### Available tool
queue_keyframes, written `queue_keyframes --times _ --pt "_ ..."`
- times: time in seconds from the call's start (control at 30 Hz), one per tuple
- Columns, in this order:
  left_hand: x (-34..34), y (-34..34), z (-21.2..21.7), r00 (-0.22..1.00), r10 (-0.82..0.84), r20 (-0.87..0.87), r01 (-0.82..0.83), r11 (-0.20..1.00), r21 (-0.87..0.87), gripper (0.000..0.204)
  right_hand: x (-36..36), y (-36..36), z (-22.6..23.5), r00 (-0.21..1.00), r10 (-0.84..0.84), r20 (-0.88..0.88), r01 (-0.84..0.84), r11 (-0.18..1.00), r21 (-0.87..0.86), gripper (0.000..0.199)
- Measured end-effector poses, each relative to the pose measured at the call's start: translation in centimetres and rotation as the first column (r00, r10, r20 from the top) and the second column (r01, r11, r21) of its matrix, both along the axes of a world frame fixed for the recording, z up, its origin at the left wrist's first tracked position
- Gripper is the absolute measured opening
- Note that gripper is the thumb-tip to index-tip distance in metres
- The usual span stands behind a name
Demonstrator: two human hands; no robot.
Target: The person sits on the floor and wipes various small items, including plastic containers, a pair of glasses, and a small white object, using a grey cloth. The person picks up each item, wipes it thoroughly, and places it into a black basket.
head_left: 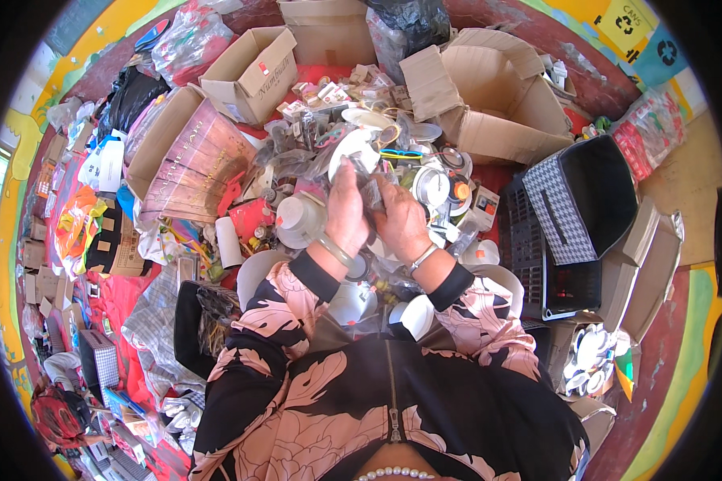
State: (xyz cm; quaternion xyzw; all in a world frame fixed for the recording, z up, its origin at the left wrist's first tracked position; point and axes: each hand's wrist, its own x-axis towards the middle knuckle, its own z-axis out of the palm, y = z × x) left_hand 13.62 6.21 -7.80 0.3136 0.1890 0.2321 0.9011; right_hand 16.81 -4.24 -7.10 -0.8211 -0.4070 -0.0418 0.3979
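Both hands meet over a heap of mixed small plastic goods and packaging. My left hand (346, 210) points away from me, fingers close together, its fingertips against a white round lid-like piece (353, 149). My right hand (401, 220) is beside it with curled fingers turned toward the left one. Greyish, film-like material shows between the two hands, but its kind is hidden by the fingers. Left of the hands lies a white cup-shaped container (300, 221). To the right are a round white-and-silver lid (431, 186) and an orange cap (460, 191).
An opened cardboard box (489, 88) stands far right, another box (250, 74) far left. A wood-patterned carton (196, 164) leans at the left. On the right are a dark crate (529, 240) and a black bin with a checked panel (573, 200). A box of white lids (592, 359) sits near right.
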Motion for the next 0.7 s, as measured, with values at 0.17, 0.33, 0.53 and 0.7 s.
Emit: queue_keyframes --times 0.17,0.33,0.53,0.7 --pt "-0.8 0.1 2.4 0.997 0.069 0.029 -0.07 0.996 0.056 0.042 -1.2 -0.4 -0.8 0.996 -0.007 -0.093 0.004 0.999 -0.032 0.064" --pt "-1.4 -1.3 1.4 0.997 -0.079 0.011 0.078 0.995 0.064 0.05 -1.2 -0.6 0.0 0.998 -0.047 -0.047 0.045 0.998 -0.046 0.07" --pt "-1.4 -2.6 0.9 0.976 -0.217 0.016 0.217 0.976 0.034 0.054 0.3 -0.2 0.0 0.991 -0.124 -0.045 0.124 0.992 0.003 0.068" --pt "-1.3 -2.2 0.3 0.981 -0.19 0.025 0.189 0.981 0.036 0.049 0.4 0.0 1.6 0.989 -0.119 -0.087 0.108 0.987 -0.122 0.062"
